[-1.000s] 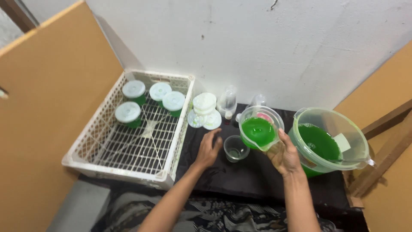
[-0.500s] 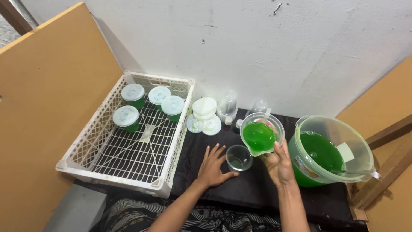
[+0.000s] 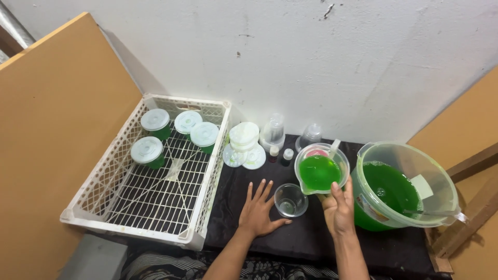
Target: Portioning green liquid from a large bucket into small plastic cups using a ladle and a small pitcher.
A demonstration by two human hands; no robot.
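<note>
Gripping green-filled jug (image 3: 320, 172), right hand (image 3: 338, 210); left hand (image 3: 258, 211) flat, released, beside empty cup (image 3: 290, 200) (lidded tubs (image 3: 204, 136) in crate (image 3: 124, 223)).

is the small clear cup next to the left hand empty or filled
Empty, or nearly so: the small clear cup shows the dark mat through its walls, with no green liquid.

Both forearms bare, no sleeves; left hand (image 3: 258, 211) and right hand (image 3: 338, 210) ungloved

jug handle (image 3: 332, 199): hidden by right hand (image 3: 338, 210) | forearms: cut off below
</note>
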